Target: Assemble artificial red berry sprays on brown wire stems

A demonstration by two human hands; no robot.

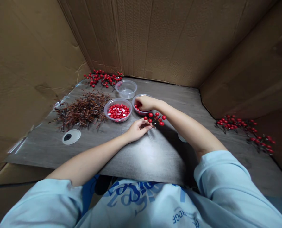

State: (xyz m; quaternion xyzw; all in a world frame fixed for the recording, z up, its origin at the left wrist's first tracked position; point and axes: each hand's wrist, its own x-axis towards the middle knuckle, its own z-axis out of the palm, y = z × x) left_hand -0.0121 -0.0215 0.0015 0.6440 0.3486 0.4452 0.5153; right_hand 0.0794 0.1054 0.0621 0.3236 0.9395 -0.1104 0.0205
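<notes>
My left hand [139, 129] is closed on the stem of a sprig of red artificial berries [157, 118], holding it above the table near the middle. Just beyond, my right hand [145, 103] reaches down into a clear plastic bowl [134, 100] of loose red berries. Its fingers are bent together among the berries, and whatever they pinch is hidden. Beside that bowl, to the left, a second clear bowl [105, 110] contains red berries and several white pieces. Behind both stands a third clear bowl [126, 81] that looks empty.
Brown bare twigs [84, 109] lie heaped at the left. Berry sprigs [104, 78] rest at the back left, and more berry sprigs [246, 129] at the right. A white disc [74, 136] with a dark spot lies at front left. Cardboard walls [159, 41] enclose the table.
</notes>
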